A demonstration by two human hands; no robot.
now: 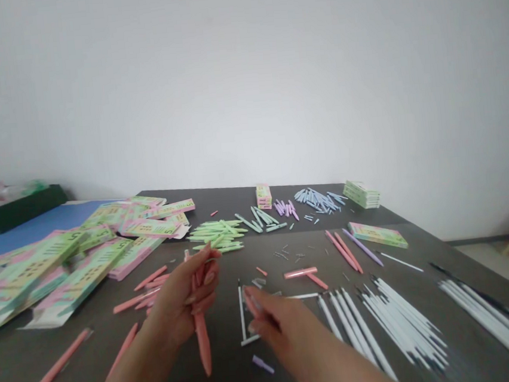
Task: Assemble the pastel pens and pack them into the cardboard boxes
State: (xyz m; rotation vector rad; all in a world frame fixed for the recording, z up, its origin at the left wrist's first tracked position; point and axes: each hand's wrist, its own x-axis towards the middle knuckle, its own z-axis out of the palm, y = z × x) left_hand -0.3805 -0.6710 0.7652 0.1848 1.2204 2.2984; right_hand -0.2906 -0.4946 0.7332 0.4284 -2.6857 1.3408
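Observation:
My left hand [192, 290] is wrapped round a coral pink pen barrel [203, 340], which hangs nearly upright with its lower end below the fingers. To its right, my right hand [276, 318] is closed, thumb and fingers pinched on a small pink piece [251, 304], partly hidden by the fingers. The two hands are apart. Between them on the dark table [233, 373] lie thin white refills [241, 312] and a small purple part [263, 364]. More pink barrels [51, 373] lie around the left forearm.
Cardboard packs [78, 280] pile up at left, near a dark green tray [17, 211]. Green pens [218, 235], purple pens [286, 209] and blue pens [318, 200] lie farther back. White refills [401, 315] spread at right, beside a black pen [480, 292]. Stacked boxes [361, 194] stand back right.

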